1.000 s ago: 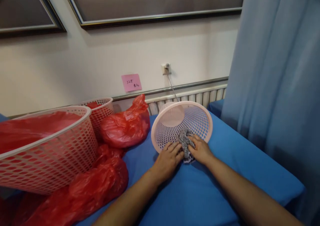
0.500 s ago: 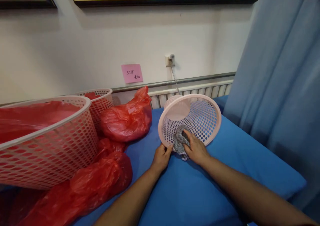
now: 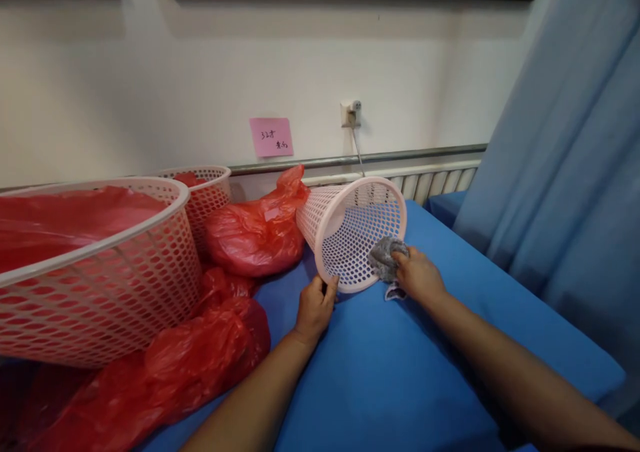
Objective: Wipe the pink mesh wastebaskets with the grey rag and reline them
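Note:
A pink plastic basket (image 3: 324,205) with holes in its wall lies on its side on the blue-covered surface (image 3: 390,372), its mouth facing me. My left hand (image 3: 316,305) is closed on the lower left of its rim, thumb on the near side. In my right hand (image 3: 420,275) is a bunched grey cloth (image 3: 387,257), held against the lower right of the rim. A pale edge of the cloth hangs below the fingers. Part of the fingers of both hands is hidden.
Left stand a large pink basket (image 3: 145,252) lined with red plastic and a smaller lined basket (image 3: 220,189). Red plastic bags (image 3: 255,232) lie beside them. Behind are a radiator (image 3: 430,184), a plugged-in cord (image 3: 357,149) and a pink note (image 3: 271,137); a blue curtain (image 3: 560,192) hangs right.
The basket has turned, its mouth swinging so that more of its outer left wall shows. My right hand has carried the cloth from inside the mouth rightward to the rim. My left hand still grips the rim.

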Available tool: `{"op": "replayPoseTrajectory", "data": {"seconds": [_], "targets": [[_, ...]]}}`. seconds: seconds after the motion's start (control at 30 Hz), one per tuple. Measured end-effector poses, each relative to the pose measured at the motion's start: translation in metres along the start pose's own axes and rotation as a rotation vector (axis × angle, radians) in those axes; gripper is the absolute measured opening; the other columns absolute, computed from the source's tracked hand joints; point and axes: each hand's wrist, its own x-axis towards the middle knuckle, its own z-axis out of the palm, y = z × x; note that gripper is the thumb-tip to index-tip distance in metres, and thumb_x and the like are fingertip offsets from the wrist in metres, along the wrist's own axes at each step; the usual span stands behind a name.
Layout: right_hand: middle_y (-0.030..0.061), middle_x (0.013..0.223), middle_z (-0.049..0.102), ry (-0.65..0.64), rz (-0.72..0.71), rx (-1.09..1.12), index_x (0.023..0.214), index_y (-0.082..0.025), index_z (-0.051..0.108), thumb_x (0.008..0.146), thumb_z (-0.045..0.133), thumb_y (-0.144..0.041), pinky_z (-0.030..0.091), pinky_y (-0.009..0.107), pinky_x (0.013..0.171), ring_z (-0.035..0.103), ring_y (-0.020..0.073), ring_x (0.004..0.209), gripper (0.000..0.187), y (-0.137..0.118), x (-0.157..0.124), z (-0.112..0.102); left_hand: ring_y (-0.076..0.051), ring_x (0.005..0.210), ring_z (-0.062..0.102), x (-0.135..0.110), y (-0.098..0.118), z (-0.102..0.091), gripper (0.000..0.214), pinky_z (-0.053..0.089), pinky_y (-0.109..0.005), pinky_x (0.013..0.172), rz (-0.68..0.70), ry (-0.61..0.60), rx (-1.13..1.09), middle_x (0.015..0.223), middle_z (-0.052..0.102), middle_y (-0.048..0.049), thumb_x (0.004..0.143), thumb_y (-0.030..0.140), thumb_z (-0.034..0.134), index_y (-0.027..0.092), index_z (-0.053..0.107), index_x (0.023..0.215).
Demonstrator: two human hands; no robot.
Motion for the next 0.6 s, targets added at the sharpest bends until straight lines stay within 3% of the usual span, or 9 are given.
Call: {"op": "replayPoseTrajectory", "data": {"seconds": [0.13,0.23,0.3,0.37,0.5,0.6], "targets": [[0.0138,0.121,0.066,-0.044,-0.064,0.082,0.119,-0.021,0.072,0.083,0.057,-0.01,0.052,0.038,0.092,0.065,0.0256,0.1,0.04,-0.032,-0.005,0.008,-0.019,0.073,0.068,0.001,0.001,0.004,0.032,0.054,-0.03,0.07,0.053,0.022,-0.004,0.086,0.074,-0.0035,0.092,0.048,0.059,0.018,0.063,0.102],[0.0056,0.124,0.067,-0.139,-0.221,0.289,0.133,-0.03,0.065,0.084,0.059,-0.014,0.053,0.03,0.095,0.067,0.0192,0.105,0.051,-0.068,-0.028,0.026,-0.017,0.074,0.065,-0.002,-0.001,0.001,0.027,0.052,-0.028,0.071,0.079,0.062,0.001,0.084,0.07,-0.0014,0.095,0.046,0.056,0.019,0.06,0.097],[0.0035,0.129,0.064,-0.181,-0.308,0.397,0.138,-0.032,0.06,0.086,0.055,-0.014,0.052,0.028,0.099,0.065,0.0167,0.112,0.056,-0.074,-0.036,0.031,-0.016,0.073,0.062,-0.003,-0.003,-0.003,0.025,0.05,-0.027,0.071,0.088,0.101,0.007,0.08,0.067,0.0003,0.096,0.045,0.053,0.02,0.058,0.093],[0.0057,0.133,0.062,-0.215,-0.319,0.321,0.135,-0.03,0.064,0.084,0.055,-0.011,0.05,0.031,0.102,0.062,0.0191,0.117,0.055,-0.062,-0.033,0.028,-0.016,0.072,0.061,-0.002,-0.004,-0.006,0.025,0.049,-0.027,0.07,0.093,0.125,0.008,0.079,0.065,0.0011,0.097,0.044,0.053,0.02,0.057,0.09],[0.0136,0.13,0.061,-0.194,-0.084,-0.066,0.131,-0.022,0.068,0.088,0.05,-0.011,0.048,0.037,0.1,0.061,0.0258,0.113,0.048,-0.018,-0.004,0.008,-0.015,0.071,0.06,0.0,-0.004,-0.006,0.027,0.049,-0.026,0.069,0.101,0.138,-0.01,0.078,0.064,0.0013,0.095,0.046,0.055,0.02,0.057,0.089],[0.0165,0.136,0.056,-0.155,-0.009,-0.124,0.137,-0.021,0.063,0.093,0.049,-0.016,0.046,0.042,0.101,0.059,0.0288,0.115,0.047,-0.008,0.004,0.003,-0.015,0.071,0.06,0.0,-0.003,-0.002,0.028,0.05,-0.026,0.07,0.106,0.141,-0.03,0.079,0.064,0.0011,0.094,0.047,0.057,0.02,0.057,0.088]]}}
